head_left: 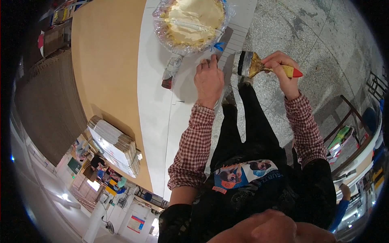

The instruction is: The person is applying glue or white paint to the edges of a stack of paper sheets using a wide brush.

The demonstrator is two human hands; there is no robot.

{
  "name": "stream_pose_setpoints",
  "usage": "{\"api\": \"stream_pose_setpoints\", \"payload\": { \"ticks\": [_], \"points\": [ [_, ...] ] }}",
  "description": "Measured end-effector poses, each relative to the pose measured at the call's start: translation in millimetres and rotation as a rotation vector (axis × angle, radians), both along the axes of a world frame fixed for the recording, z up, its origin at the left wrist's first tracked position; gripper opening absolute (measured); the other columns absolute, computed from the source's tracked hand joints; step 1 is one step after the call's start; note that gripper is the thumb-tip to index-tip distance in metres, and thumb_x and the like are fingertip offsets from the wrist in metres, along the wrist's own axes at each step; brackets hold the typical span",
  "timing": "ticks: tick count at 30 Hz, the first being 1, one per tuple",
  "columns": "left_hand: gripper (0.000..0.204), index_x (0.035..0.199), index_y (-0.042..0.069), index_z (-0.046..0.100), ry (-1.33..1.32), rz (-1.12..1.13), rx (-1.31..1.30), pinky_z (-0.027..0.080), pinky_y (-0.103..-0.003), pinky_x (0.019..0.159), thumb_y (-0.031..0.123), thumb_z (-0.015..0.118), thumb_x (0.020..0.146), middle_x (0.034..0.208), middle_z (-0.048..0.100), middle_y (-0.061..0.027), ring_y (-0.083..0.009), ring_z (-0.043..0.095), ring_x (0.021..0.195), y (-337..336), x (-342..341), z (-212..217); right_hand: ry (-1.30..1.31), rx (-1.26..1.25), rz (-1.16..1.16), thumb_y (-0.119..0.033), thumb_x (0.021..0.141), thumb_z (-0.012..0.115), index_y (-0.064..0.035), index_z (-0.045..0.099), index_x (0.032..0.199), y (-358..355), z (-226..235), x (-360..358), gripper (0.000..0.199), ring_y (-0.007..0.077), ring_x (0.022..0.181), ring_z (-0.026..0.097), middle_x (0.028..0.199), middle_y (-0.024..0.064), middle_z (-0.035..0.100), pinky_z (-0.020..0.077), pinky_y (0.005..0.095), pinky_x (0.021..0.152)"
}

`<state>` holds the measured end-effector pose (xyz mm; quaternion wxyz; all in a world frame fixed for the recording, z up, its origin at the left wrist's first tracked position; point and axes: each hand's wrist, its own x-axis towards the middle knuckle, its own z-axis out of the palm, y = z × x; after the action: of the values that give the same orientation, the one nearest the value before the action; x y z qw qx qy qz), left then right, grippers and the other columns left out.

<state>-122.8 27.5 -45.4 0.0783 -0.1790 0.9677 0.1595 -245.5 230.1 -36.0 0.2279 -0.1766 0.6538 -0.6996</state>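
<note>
A person's right hand [283, 75] clenched a glue-caked paintbrush [259, 67] at three o'clock of the left hand [208, 79], which pressed flat, grip released, on white sheets [156, 101] covering the worktop [105, 56], a plastic-wrapped glue basin [190, 24] at twelve o'clock.

The left hand [209, 79] lay flat on a white sheet [156, 101] spread over the brown counter [105, 56], fingers near a plastic-wrapped basin of pale paste [190, 22]. The right hand [283, 73] gripped a wide paintbrush [259, 65] by its yellow, red-tipped handle, held over the speckled floor [308, 32]. A stack of folded cartons [115, 146] sat on the counter.
</note>
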Motion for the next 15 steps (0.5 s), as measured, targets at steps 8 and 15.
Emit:
{"api": "stream_pose_setpoints", "payload": {
  "ticks": [8, 15],
  "points": [
    [0.045, 0.124, 0.0, 0.05, -0.008, 0.016, -0.002, 0.05, -0.042, 0.08, 0.014, 0.054, 0.081, 0.108, 0.056, -0.0244, -0.0364, 0.054, 0.099, 0, 1, 1, 0.04, 0.078, 0.089, -0.006, 0.082, 0.056, 0.0021, 0.063, 0.074, -4, 10, 6, 0.013, 0.0155, 0.075, 0.061, 0.082, 0.0108, 0.065, 0.0498, 0.0287, 0.069],
    [0.046, 0.124, 0.0, 0.049, -0.063, 0.04, 0.026, 0.05, -0.042, 0.081, 0.016, 0.055, 0.081, 0.11, 0.056, -0.0255, -0.0364, 0.054, 0.102, 0, 0, 3, -0.032, 0.084, 0.129, -0.005, 0.082, 0.056, 0.0035, 0.062, 0.074, -6, 7, 12, 0.013, 0.0162, 0.075, 0.061, 0.081, 0.0117, 0.064, 0.0493, 0.0282, 0.068]
  ]
}}
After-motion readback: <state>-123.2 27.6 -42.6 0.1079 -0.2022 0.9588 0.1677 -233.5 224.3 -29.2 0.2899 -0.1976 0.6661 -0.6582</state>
